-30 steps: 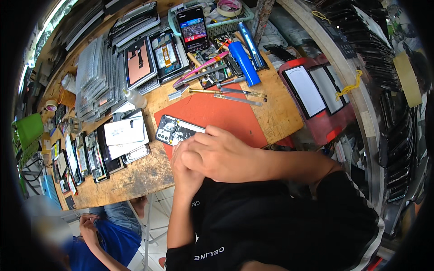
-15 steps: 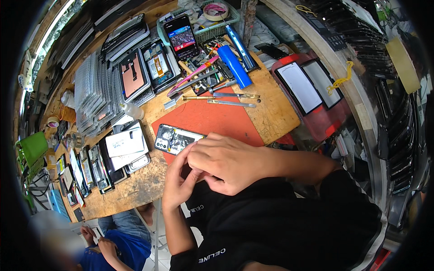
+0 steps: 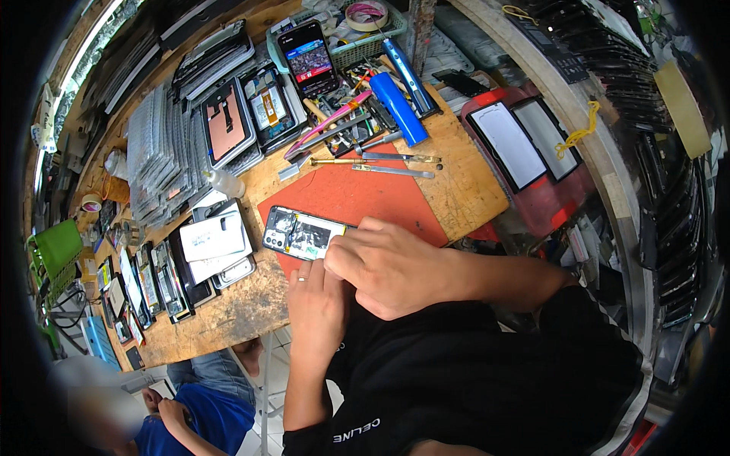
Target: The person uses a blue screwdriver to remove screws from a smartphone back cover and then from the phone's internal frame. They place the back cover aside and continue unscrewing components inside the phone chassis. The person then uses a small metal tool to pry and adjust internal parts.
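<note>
A phone [image 3: 313,235] with its back cover off lies on the red mat, its inner parts and camera lenses showing. My left hand [image 3: 315,308], a ring on one finger, has its fingers closed together at the phone's near edge; the thumb is hidden. Over the phone's right end, my right hand [image 3: 391,267] is closed with curled fingers. Whatever its fingertips pinch is covered by the hand itself. Beyond the phone lie slim metal tweezers [image 3: 394,171] and a thin brass-coloured screwdriver [image 3: 338,161].
On the wooden bench [image 3: 251,311] is the red mat [image 3: 350,194]. Farther back stand a lit phone [image 3: 307,59], a blue cylinder [image 3: 399,110] and a tool pile. Phone parts [image 3: 217,239] and stacked clear packs [image 3: 156,156] fill the left. A person in blue [image 3: 201,414] sits lower left.
My hands were together near the phone's right end; they have come apart. The left has moved down to the phone's near edge, while the right stays over the right end.
</note>
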`<state>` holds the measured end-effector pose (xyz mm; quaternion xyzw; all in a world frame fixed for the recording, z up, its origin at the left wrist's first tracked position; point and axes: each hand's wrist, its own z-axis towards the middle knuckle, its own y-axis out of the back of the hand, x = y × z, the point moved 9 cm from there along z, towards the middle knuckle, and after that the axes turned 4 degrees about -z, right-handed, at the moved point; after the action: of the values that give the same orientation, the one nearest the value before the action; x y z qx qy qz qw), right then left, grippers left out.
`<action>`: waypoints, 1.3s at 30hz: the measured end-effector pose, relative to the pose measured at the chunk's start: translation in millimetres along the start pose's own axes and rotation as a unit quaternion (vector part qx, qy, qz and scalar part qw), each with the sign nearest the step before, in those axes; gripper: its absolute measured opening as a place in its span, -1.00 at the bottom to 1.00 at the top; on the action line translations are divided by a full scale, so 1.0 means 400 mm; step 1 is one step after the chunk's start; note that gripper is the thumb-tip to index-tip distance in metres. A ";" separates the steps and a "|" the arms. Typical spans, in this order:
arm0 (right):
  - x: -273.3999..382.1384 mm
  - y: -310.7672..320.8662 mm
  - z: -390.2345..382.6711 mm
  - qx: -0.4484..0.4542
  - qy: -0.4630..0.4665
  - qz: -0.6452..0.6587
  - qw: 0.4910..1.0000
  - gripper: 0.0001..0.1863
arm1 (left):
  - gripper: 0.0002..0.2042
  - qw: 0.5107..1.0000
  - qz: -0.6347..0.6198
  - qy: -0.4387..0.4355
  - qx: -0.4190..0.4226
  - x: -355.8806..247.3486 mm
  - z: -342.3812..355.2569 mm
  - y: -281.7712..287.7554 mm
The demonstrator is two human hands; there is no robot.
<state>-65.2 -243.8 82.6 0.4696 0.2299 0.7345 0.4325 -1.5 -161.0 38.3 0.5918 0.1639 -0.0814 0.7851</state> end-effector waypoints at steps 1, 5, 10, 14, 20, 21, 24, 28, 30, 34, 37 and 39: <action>-0.002 0.003 -0.001 0.004 -0.007 0.007 1.000 -0.69 | -0.80 1.000 0.013 -0.002 0.006 -0.005 0.002 -0.001; -0.039 0.035 -0.014 -0.047 -0.066 0.053 0.995 -0.72 | -0.83 0.996 0.057 -0.030 0.062 -0.019 0.020 -0.006; -0.078 0.051 -0.022 -0.050 -0.094 0.032 0.994 -0.72 | -0.82 0.988 0.008 -0.061 0.139 0.008 0.058 -0.022; -0.093 0.018 -0.032 -0.026 -0.096 0.014 0.995 -0.73 | -0.87 0.988 0.010 -0.081 0.129 0.015 0.060 -0.024; -0.112 0.026 -0.053 -0.012 -0.151 0.020 0.988 -0.74 | -0.85 0.967 -0.249 0.046 0.026 0.137 0.046 0.041; -0.115 0.026 -0.056 -0.021 -0.147 0.024 0.989 -0.74 | -0.84 0.970 -0.228 0.059 -0.056 0.186 0.037 0.071; -0.114 0.019 -0.054 -0.039 -0.140 0.039 0.989 -0.74 | -0.90 0.957 -0.087 0.168 -0.218 0.359 -0.040 0.180; -0.106 0.035 -0.043 -0.049 -0.121 0.061 0.990 -0.76 | -0.89 0.942 0.045 0.256 -0.214 0.480 -0.107 0.271; -0.101 0.038 -0.035 -0.064 -0.116 0.097 0.986 -0.76 | -0.89 0.937 0.102 0.295 -0.155 0.478 -0.118 0.284; -0.100 0.020 -0.016 -0.083 -0.115 0.148 0.979 -0.76 | -0.95 0.963 0.120 0.145 -0.195 0.329 -0.072 0.211; -0.096 -0.003 -0.002 -0.059 -0.109 0.141 0.982 -0.77 | -0.78 0.975 -0.110 0.146 -0.126 0.212 -0.037 0.077; -0.099 -0.021 -0.001 -0.058 -0.102 0.152 0.981 -0.78 | -0.59 0.950 -0.260 0.148 -0.085 0.153 -0.032 0.008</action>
<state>-54.6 -273.3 56.7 0.5459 0.0676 0.7520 0.3632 54.7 -143.9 16.4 0.4649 0.4329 -0.1798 0.7511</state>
